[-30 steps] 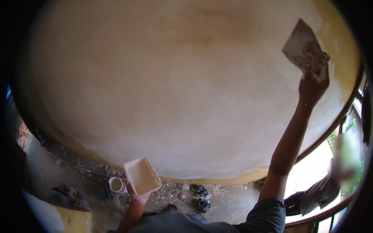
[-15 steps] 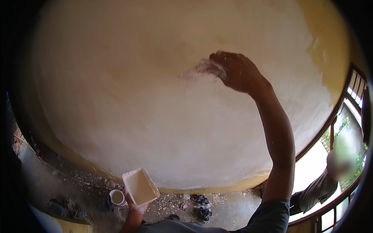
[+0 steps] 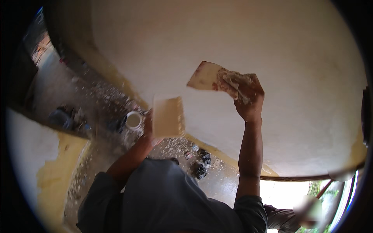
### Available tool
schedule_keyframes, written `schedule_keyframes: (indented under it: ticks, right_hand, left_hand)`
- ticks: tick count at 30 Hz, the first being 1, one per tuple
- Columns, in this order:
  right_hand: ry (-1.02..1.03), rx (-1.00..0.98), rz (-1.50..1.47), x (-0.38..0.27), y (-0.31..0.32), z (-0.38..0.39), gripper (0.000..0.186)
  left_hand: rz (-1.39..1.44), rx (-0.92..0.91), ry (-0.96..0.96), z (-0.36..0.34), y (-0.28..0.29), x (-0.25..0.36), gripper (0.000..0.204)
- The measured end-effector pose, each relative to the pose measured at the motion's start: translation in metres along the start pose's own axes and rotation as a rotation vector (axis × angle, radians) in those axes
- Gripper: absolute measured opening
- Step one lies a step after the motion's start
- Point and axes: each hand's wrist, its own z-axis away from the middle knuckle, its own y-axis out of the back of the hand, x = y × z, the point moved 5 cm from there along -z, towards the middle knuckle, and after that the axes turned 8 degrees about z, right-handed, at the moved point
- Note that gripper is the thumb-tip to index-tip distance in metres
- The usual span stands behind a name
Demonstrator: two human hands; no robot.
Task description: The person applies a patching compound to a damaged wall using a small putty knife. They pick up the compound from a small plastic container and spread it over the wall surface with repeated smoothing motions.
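My right hand [image 3: 248, 95], its fingers smeared with wet putty, grips a flat, pale scraper blade [image 3: 205, 77] with reddish stains. The blade points left and is held in front of the whitish wall [image 3: 299, 101]; whether it touches the wall I cannot tell. Lower and to the left, my left hand [image 3: 149, 130] holds a rectangular tray [image 3: 157, 116] by its left side. Cream-coloured putty seems to coat the tray, and its right edge looks rough and crusted. Motion blurs the tray somewhat.
On the floor left of the tray stands a white bucket [image 3: 134, 121]. Crumbled debris lies along the wall's foot, with black plastic bags [image 3: 203, 165] among it. Another wall [image 3: 58, 167], part yellow, rises at lower left. Another person's sleeve [image 3: 283, 219] shows at lower right, near a bright opening.
My view has turned down and to the left. My right hand has come away from its smeared stroke on the wall, showing the blade plainly. The tray now appears higher and nearer the right hand.
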Motion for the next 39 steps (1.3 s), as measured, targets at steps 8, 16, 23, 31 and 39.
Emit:
schedule_keyframes:
  ticks: [8,16,23,31,39]
  right_hand:
    - [0.217,-0.269,-0.159,-0.085,-0.118,0.054,0.042]
    - [0.283,-0.340,-0.126,-0.112,-0.149,0.059,0.041]
    - [0.211,-0.298,-0.193,-0.119,-0.148,0.064,0.043]
    - [-0.009,-0.066,-0.231,-0.107,-0.139,0.093,0.049]
    - [-0.173,0.006,-0.153,-0.096,-0.111,0.104,0.039]
  left_hand:
    - [0.250,0.334,0.050,0.017,-0.015,0.057,0.049]
    - [0.330,0.165,0.109,0.015,-0.006,0.058,0.051]
    - [0.378,0.020,0.169,0.009,0.009,0.047,0.055]
    - [0.125,0.113,0.152,0.014,-0.012,0.062,0.046]
    - [0.164,0.168,0.161,0.007,-0.030,0.063,0.046]
